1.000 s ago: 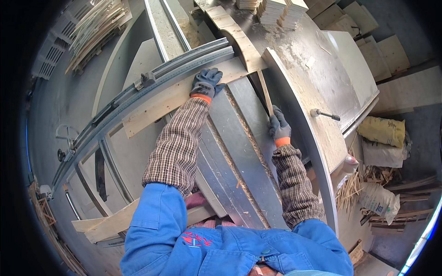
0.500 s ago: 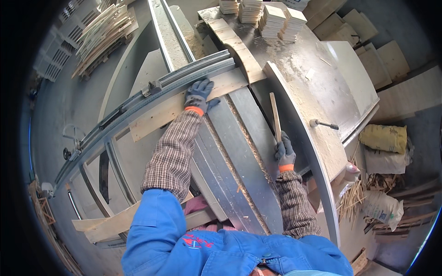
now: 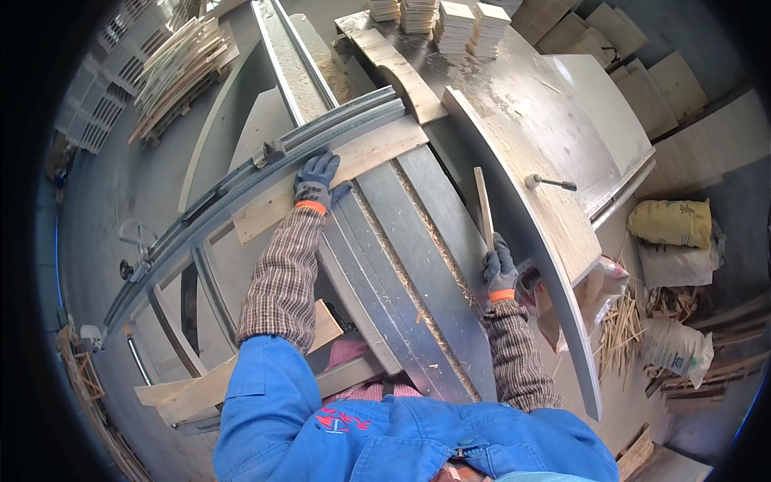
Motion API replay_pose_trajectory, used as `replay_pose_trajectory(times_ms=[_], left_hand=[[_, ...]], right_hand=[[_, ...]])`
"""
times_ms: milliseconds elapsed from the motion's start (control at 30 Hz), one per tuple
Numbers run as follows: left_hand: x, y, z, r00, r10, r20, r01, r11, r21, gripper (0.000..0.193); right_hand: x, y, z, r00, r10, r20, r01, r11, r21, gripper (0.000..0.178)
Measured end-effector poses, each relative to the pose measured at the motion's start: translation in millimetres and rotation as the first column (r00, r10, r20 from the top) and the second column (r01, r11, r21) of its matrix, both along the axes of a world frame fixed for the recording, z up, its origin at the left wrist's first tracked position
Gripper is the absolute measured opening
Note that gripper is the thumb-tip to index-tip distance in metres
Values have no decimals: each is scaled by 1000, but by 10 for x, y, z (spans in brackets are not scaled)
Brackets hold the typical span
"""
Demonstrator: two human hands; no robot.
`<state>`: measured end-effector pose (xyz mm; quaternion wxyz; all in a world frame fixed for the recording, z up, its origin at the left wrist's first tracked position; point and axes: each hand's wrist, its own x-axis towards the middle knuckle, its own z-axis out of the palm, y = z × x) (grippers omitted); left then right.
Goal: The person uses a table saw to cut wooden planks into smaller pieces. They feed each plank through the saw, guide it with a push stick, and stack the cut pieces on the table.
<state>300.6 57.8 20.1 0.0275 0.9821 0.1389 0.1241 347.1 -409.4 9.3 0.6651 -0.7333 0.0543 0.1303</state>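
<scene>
Stick [image 3: 484,209] drawn back, clamped in your right hand [image 3: 499,267].
Your left hand [image 3: 316,181], well apart, rests flat farther left on the board [image 3: 385,151], stick clear of it.

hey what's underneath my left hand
A pale wooden board shows on both sides of your left hand; the stretch directly beneath the hand is covered and can't be seen.

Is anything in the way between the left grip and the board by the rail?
Nothing visible is: the gloved left grip lies right on the board, which runs along the rail. The stick is off to the right, in the right grip.
</scene>
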Motion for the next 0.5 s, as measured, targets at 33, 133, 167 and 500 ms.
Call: replay_pose_trajectory(times_ms=[33,133,167,500], left_hand=[[-35,15,-8,1000,5,-25,-5,1000,2,73],[-123,54,-17,996,-47,71,45,999,29,73],[-153,60,-13,996,-48,70,47,999,22,73],[-123,-13,-135,991,-91,101,86,995,52,65]], right_hand=[[-20,-13,-6,999,-1,43,0,1000,20,39],[-53,-37,-37,998,-12,68,10,1000,24,39],[-71,-57,-43,999,-6,49,4,1000,28,40],[-274,-161,-59,996,10,88,-5,999,-51,39]])
